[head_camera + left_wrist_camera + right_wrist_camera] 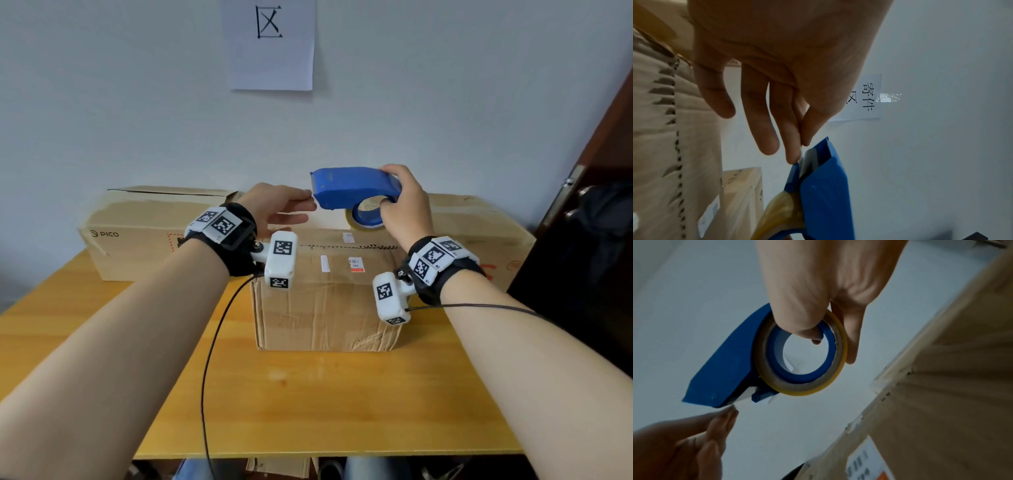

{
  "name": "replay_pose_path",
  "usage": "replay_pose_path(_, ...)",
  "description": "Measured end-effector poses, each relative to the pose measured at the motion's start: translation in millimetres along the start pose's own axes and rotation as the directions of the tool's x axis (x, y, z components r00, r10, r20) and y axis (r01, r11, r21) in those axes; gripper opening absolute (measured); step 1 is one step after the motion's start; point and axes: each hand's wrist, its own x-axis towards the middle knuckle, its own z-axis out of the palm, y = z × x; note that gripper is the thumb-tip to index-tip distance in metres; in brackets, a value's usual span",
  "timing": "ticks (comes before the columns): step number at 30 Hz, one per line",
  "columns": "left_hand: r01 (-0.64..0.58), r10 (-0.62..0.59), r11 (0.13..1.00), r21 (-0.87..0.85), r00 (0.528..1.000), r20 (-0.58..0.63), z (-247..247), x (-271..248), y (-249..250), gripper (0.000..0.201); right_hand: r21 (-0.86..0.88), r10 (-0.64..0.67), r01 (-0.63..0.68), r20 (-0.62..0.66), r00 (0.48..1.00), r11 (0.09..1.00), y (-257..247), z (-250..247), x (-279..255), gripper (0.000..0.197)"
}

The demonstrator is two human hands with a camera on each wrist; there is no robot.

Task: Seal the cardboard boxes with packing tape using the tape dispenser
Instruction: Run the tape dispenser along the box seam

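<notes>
A blue tape dispenser (pixel 349 188) hangs in the air above a brown cardboard box (pixel 325 301) at the table's middle. My right hand (pixel 388 186) grips the dispenser at its rear, thumb hooked through the core of the yellowish tape roll (pixel 803 391). My left hand (pixel 310 200) sits at the dispenser's front mouth, where thumb and forefinger (pixel 795 155) pinch the free end of the tape (pixel 742 400). The other left fingers are stretched out. The box top with its zigzag seam (pixel 676 129) lies just below both hands.
Long cardboard boxes (pixel 144 222) (pixel 479 226) lie along the wall behind the middle box. The yellow wooden table (pixel 308 394) has bare surface in front. A paper sign (pixel 272 44) hangs on the wall; a dark door (pixel 599 171) stands at right. A cable (pixel 212 342) trails from my left wrist.
</notes>
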Motion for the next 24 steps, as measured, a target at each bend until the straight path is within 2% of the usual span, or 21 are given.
replay_pose_path(3, 0.021, -0.021, 1.0, 0.003, 0.999, -0.025, -3, 3, 2, 0.018, -0.054, -0.052, 0.053, 0.012, 0.999, 0.997, -6, -3, 3, 0.056)
replay_pose_path(12, 0.038, -0.037, 0.999, 0.039, 0.999, -0.027, -4, 6, -7, 0.025, -0.163, -0.062, 0.066, 0.034, 0.998, 0.984, -1, -4, 0, 0.053)
replay_pose_path(17, 0.047, -0.045, 0.997, 0.055, 0.998, -0.04, -3, 4, -15, 0.023, -0.289, -0.114, 0.125, 0.056, 0.992, 0.949, 3, -6, -7, 0.053)
replay_pose_path(24, 0.036, -0.032, 0.995, 0.092, 0.999, -0.041, -3, 2, -16, 0.023, -0.283, -0.095, 0.111, 0.069, 0.993, 0.953, 6, -6, -14, 0.051)
